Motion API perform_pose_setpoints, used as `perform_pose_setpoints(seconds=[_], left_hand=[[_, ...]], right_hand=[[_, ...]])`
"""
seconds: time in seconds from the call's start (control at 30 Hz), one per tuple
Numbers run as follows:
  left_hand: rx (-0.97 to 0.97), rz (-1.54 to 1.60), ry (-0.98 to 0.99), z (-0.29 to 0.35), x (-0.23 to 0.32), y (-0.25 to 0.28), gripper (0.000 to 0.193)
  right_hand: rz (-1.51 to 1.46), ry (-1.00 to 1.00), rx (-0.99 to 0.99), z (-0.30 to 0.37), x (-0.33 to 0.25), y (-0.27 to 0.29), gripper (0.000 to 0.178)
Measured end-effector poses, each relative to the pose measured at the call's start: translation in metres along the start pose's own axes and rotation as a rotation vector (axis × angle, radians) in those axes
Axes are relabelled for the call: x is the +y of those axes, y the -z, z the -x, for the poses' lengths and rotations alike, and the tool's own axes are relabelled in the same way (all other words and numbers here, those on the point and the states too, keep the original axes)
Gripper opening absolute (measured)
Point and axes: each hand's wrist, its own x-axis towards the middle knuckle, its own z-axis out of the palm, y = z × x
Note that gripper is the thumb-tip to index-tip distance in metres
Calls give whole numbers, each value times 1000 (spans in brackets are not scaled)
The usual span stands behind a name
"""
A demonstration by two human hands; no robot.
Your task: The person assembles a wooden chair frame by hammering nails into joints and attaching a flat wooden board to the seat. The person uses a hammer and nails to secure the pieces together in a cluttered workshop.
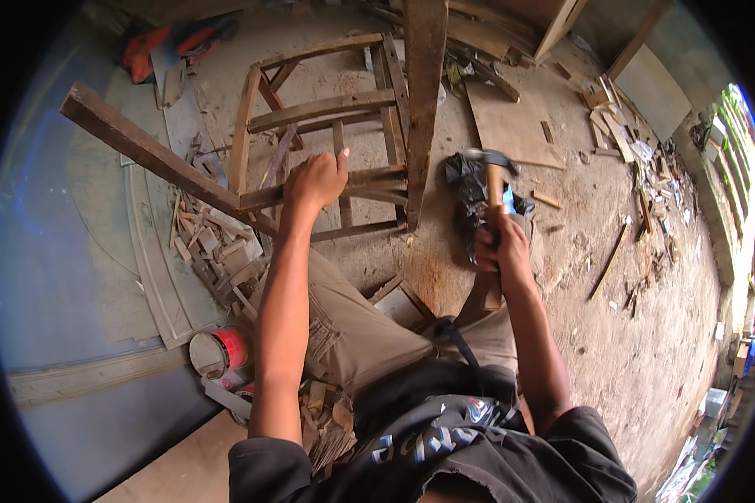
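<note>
While the left hand (317, 182) grips the near side of the frame (327, 106), the right hand (503, 243) clasps a hammer (495, 183), right of the frame and apart; steadying seems the step in hand, and striking would call for bringing the hammer over.

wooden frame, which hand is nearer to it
Left: the left hand is curled over part of the wooden frame; the right hand is apart, to its right, holding a hammer.
</note>
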Motion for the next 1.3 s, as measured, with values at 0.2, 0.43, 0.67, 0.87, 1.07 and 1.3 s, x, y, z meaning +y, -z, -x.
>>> perform_pose_setpoints(seconds=[0.2, 0.43, 0.67, 0.87, 1.07, 1.3], left_hand=[[17, 7, -33, -1, 4, 0, 61], [36, -22, -19, -1, -5, -1, 59], [-46, 12, 6, 2, -9, 3, 61], [16, -13, -40, -6, 2, -3, 62], [71, 4, -26, 0, -20, -2, 62], [56, -16, -33, -4, -5, -4, 65]], right_hand=[[-574, 384, 310, -43, 10, 22, 23], [24, 8, -40, 5, 17, -11, 28], [202, -190, -190, 9, -9, -12, 29], [-692, 372, 168, -43, -9, 37, 16], [38, -132, -64, 18, 6, -22, 28], [241, -190, -80, 18, 5, -29, 27]])
